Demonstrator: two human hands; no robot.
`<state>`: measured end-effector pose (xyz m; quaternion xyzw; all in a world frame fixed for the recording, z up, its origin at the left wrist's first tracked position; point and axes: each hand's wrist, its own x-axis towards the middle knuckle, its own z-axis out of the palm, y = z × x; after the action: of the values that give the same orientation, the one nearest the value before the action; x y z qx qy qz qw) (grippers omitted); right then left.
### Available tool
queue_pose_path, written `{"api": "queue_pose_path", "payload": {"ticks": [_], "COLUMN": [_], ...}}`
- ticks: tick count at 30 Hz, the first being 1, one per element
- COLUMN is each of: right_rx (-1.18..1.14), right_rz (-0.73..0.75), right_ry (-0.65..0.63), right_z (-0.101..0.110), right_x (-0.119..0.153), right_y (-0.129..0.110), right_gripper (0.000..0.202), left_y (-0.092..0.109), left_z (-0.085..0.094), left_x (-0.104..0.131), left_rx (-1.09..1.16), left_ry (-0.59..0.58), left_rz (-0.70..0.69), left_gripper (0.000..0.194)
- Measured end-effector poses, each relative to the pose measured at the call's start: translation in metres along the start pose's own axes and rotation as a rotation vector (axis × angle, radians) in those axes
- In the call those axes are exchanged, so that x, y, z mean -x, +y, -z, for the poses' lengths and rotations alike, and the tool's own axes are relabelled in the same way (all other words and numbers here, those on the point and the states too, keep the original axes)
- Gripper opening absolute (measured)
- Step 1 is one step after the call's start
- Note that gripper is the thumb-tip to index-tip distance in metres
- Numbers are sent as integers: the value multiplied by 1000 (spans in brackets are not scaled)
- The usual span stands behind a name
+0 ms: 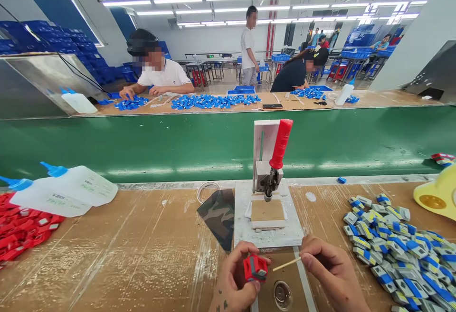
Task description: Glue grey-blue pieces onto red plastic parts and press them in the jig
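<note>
My left hand [233,281] grips a small red and grey plastic part [255,268] between thumb and fingers. In my right hand [329,271] a thin pale stick [286,264] is pinched, its tip pointing left and a little apart from the part. Below the stick, a small round clear dish [282,294] rests on the table. Just beyond both hands stands a toggle clamp press with a red handle [281,143] on a white base [292,236], a tan block [267,210] beneath its plunger.
Grey, blue and yellow parts [399,241] heap at right, beside a yellow object [438,193]. Red parts [21,231] and white squeeze bottles [89,186] lie left. A camouflage cloth [219,217] touches the base. Beyond the green belt [142,146], people work at blue parts [213,101].
</note>
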<state>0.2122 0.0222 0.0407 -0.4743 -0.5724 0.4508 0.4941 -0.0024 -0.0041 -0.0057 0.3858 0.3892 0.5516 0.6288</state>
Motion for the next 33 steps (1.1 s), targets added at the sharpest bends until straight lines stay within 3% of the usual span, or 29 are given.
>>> {"api": "queue_pose_path", "payload": {"ticks": [4,7,18,24,27,30,33], "right_rx": [-49,-45,196,318,495,660,718], "right_rz": [-26,-16,56,146,244,244,202], "right_ry": [28,-62,-136,-79,-232,-423,-453], "right_z": [-8,-7,-2,9,11,8,7], "right_x": [4,5,7,7,8,10,10], "right_y": [4,8,8,-2,-3,-2,-3], "right_gripper": [46,40,41,48,36,26,25], "left_y": [-7,-10,-9,-4,-1,2,3], "left_z": [9,19,18,20,20,18,19], "left_x": [-3,-7,-5,-5,-5,-5,-6], "left_rx": [-191,-276,-361,-420,-466,-468,-472], "left_ry": [-99,-187,-201,-186,-92,-9,-22], "left_rz": [-214,-289,-363,-372,-367,-362,-324], "left_gripper": [42,59,70,66,56,43,37]}}
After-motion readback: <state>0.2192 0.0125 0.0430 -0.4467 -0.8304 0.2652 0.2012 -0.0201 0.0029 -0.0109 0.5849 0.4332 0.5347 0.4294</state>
